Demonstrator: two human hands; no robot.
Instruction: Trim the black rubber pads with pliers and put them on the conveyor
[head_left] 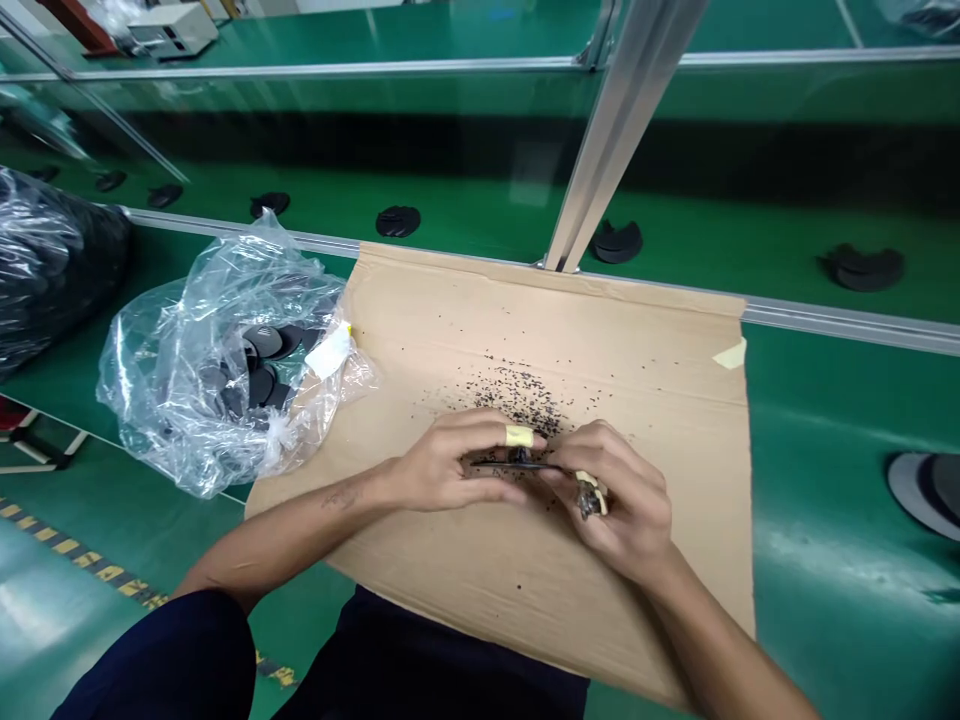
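Note:
My left hand, with yellow tape on a finger, holds a thin black part between fingers and thumb, seen nearly edge-on. My right hand pinches close to the right end of that part. A small dark object, too unclear to name, shows in the curl of my right fingers beside more yellow tape. Many small black bits lie scattered on the brown cardboard sheet beyond and under my hands.
Left of the cardboard lies a clear plastic bag with dark discs; a larger bag sits farther left. Behind a metal rail, several black curved parts rest on a green surface. A metal post rises behind the cardboard. A grey-black object sits at right.

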